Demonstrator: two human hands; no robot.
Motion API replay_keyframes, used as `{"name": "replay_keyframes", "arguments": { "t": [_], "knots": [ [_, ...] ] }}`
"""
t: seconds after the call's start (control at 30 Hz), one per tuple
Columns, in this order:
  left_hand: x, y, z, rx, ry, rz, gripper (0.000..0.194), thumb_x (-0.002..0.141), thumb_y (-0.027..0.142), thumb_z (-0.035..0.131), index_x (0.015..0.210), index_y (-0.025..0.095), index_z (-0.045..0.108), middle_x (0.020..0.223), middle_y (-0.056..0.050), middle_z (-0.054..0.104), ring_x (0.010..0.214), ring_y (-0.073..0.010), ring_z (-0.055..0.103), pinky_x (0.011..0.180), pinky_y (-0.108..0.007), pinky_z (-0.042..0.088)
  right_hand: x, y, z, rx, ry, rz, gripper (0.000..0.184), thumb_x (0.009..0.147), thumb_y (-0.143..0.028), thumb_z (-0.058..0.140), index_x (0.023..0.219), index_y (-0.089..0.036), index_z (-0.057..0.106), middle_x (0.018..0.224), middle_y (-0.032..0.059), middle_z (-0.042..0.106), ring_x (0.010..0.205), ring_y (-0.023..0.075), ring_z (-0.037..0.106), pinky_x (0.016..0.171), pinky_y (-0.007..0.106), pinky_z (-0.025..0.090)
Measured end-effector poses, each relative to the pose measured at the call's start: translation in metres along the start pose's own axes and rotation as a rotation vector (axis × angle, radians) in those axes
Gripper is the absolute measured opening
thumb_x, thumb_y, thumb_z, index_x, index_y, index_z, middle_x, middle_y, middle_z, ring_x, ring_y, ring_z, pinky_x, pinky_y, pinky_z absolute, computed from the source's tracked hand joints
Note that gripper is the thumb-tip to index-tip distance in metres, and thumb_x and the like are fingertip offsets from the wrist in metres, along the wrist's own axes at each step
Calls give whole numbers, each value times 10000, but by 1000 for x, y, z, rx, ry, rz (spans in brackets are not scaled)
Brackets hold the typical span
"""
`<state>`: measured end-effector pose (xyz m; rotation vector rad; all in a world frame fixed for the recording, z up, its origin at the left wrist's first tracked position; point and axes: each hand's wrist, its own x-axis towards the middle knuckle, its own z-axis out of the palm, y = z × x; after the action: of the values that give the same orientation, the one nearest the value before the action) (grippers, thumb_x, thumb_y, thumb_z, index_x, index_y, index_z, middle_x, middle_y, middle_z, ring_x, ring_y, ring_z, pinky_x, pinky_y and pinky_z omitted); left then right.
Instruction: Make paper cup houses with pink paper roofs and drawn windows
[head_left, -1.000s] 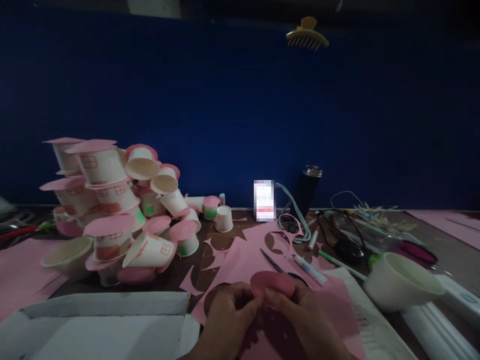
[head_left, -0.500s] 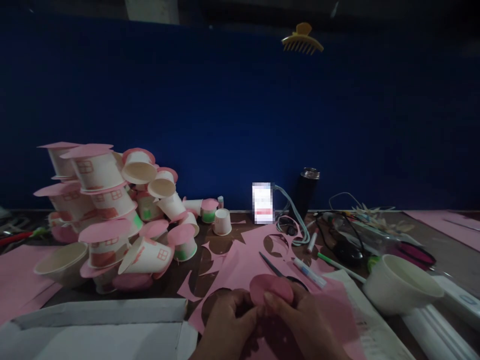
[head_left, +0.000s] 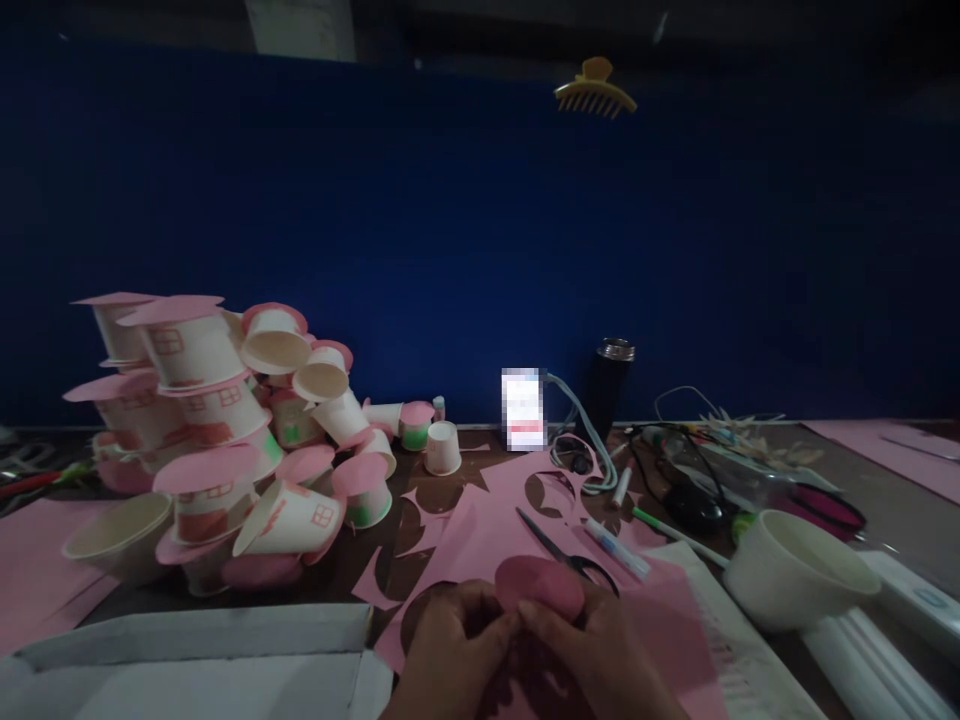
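Note:
Both hands meet low in the middle of the head view around a pink paper disc (head_left: 538, 584). My left hand (head_left: 454, 650) pinches its left edge between thumb and fingers. From the other side, my right hand (head_left: 600, 650) is closed on the disc, its thumb at the near edge. Whether anything sits under the disc is hidden by the fingers. Just beyond it lie black scissors (head_left: 551, 540) on a cut pink paper sheet (head_left: 472, 520), with a marker pen (head_left: 619, 550) alongside.
Paper cups with pink paper tops (head_left: 199, 350) are stacked at the left. A white open box (head_left: 202, 665) lies at the front left. At the right stand a large pale cup (head_left: 799, 570) and a black mouse (head_left: 694, 508). A lit phone (head_left: 523, 410) and dark bottle (head_left: 611, 385) stand behind.
Both hands keep hold of the pink disc, which is tilted slightly differently. My right thumb has shifted a little to the left along its edge. The camera view has moved slightly.

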<state>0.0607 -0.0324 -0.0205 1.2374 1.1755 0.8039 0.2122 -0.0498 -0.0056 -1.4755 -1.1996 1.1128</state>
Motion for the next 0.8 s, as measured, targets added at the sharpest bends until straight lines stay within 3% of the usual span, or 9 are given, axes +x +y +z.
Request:
{"name": "replay_keyframes", "arguments": {
  "t": [0.13, 0.2, 0.27, 0.33, 0.43, 0.5, 0.63, 0.8],
  "knots": [
    [0, -1, 1, 13, 18, -3, 298, 727, 458, 645, 739, 160, 639, 567, 9, 610, 471, -134, 547, 454, -228, 412, 0, 1, 0, -2, -46, 23, 230, 697, -376, 693, 749, -153, 675, 660, 21, 630, 648, 183, 572, 578, 275, 456],
    [-2, 0, -4, 99, 67, 86, 221, 757, 389, 629, 771, 174, 679, 646, -18, 674, 574, -163, 614, 530, -237, 469, 1, 3, -1, 74, -88, 7, 289, 669, -363, 719, 879, -167, 690, 737, 29, 654, 655, 184, 583, 592, 286, 460],
    [-5, 2, -13, 282, 124, 328, 156, 805, 302, 594, 787, 198, 709, 765, -41, 729, 728, -187, 668, 656, -241, 509, 1, 5, -3, 79, -72, -85, 426, 619, -294, 755, 1027, -202, 678, 868, 39, 661, 688, 181, 586, 616, 285, 463],
    [-8, 3, -26, 498, 162, 688, 160, 843, 233, 562, 891, 224, 715, 873, -52, 752, 816, -186, 689, 737, -244, 520, 1, 8, -7, -5, -20, -240, 517, 603, -216, 750, 1111, -238, 653, 958, 41, 635, 699, 167, 563, 619, 270, 449],
    [-10, 3, -46, 748, 204, 1213, 285, 847, 201, 583, 1123, 235, 646, 999, -77, 753, 898, -189, 698, 793, -257, 536, 0, 11, -11, -84, 53, -429, 414, 707, -212, 650, 1119, -254, 639, 954, 50, 611, 678, 163, 526, 594, 264, 422],
    [-10, 1, -54, 892, 260, 1413, 322, 865, 238, 563, 1182, 211, 614, 1001, -89, 756, 877, -188, 705, 777, -259, 549, 0, 13, -11, -81, 79, -510, 311, 785, -259, 571, 1085, -254, 651, 959, 68, 612, 715, 183, 537, 625, 281, 428],
    [-11, 1, -56, 1037, 398, 1566, 293, 936, 321, 455, 1142, 228, 642, 918, -60, 769, 840, -161, 705, 761, -236, 558, 1, 15, -9, -64, 82, -547, 310, 852, -408, 479, 1023, -239, 674, 925, 84, 620, 707, 201, 532, 644, 309, 432],
    [-13, 8, -52, 1000, 504, 1600, 262, 924, 404, 502, 1048, 258, 681, 922, -36, 750, 847, -141, 684, 837, -242, 546, 4, 12, -8, 46, 31, -309, 298, 748, -376, 589, 991, -227, 675, 864, 70, 667, 712, 197, 581, 679, 301, 471]
  ]
}}
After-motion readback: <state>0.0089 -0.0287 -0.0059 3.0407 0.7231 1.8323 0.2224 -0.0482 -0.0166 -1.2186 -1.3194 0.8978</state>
